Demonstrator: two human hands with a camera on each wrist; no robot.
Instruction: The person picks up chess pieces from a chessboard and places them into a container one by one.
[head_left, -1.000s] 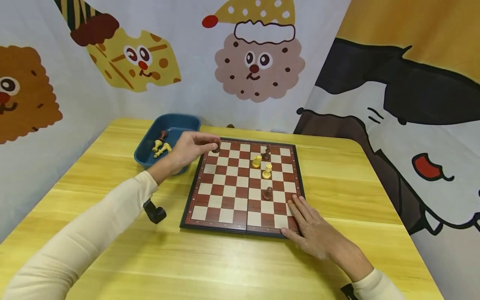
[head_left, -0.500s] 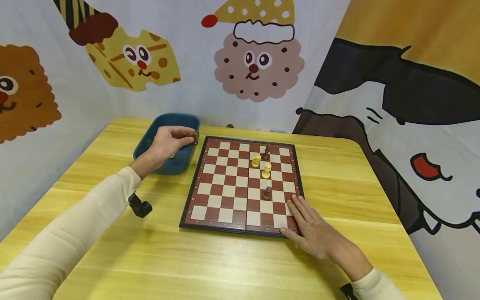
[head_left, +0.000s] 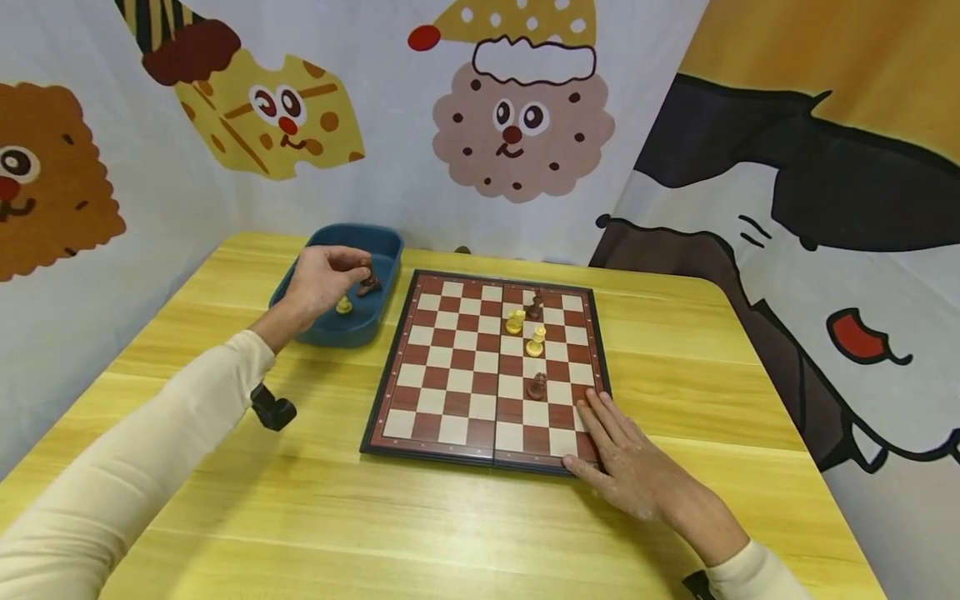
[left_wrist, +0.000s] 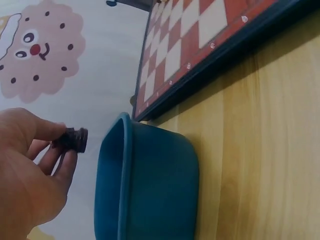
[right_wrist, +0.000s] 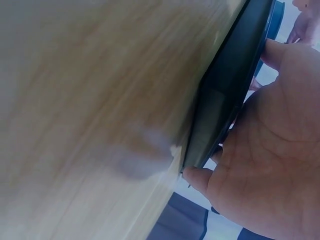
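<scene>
My left hand (head_left: 318, 282) is over the blue plastic bin (head_left: 345, 335), pinching a dark brown chess piece (left_wrist: 75, 140) between thumb and fingertips. In the left wrist view the piece appears above the bin's rim; its kind is hard to make out. Part of a pale yellow chess piece (head_left: 343, 306) shows inside the bin, and my hand hides the rest of the contents. My right hand (head_left: 630, 462) lies with straight fingers on the near right corner of the chessboard (head_left: 438, 400). In the right wrist view its fingertips touch the board's dark edge.
On the board's right half stand two yellow pieces, a knight (head_left: 514, 322) and a rook (head_left: 536, 342), and two dark brown pieces, one (head_left: 535, 306) farther back and one (head_left: 536, 387) nearer. Board and bin sit on a wooden table (head_left: 420, 525) against a printed cloth backdrop (head_left: 390, 200).
My left hand has carried the dark brown piece left, from the board's far left corner to over the bin. The right hand keeps its place on the board.
</scene>
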